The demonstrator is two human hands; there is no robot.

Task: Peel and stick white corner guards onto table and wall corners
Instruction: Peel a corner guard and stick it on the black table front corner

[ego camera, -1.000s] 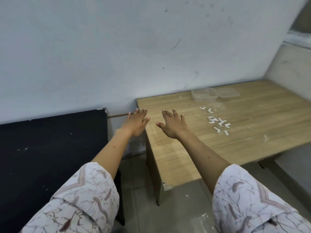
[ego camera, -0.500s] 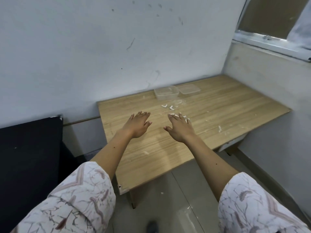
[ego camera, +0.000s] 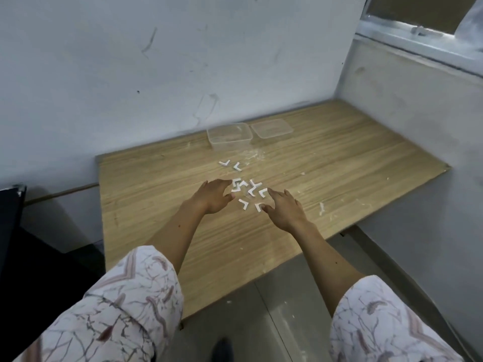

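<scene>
Left hand (ego camera: 213, 195): fingers loosely spread, holding nothing, at the left edge of the corner guards (ego camera: 247, 189). Right hand (ego camera: 283, 207): relaxed, empty, thumb beside one guard. Both now further in over the tabletop (ego camera: 146, 194), mid-surface, than before. About nine guards; one clear tub (ego camera: 228, 135), one lid (ego camera: 271, 128) near the back edge.

Beyond the right hand (ego camera: 283, 209), the window (ego camera: 418, 24) is cut by the top edge; contact between its fingertips (ego camera: 264, 206) and the nearest corner guard (ego camera: 258, 206) is unclear.
</scene>
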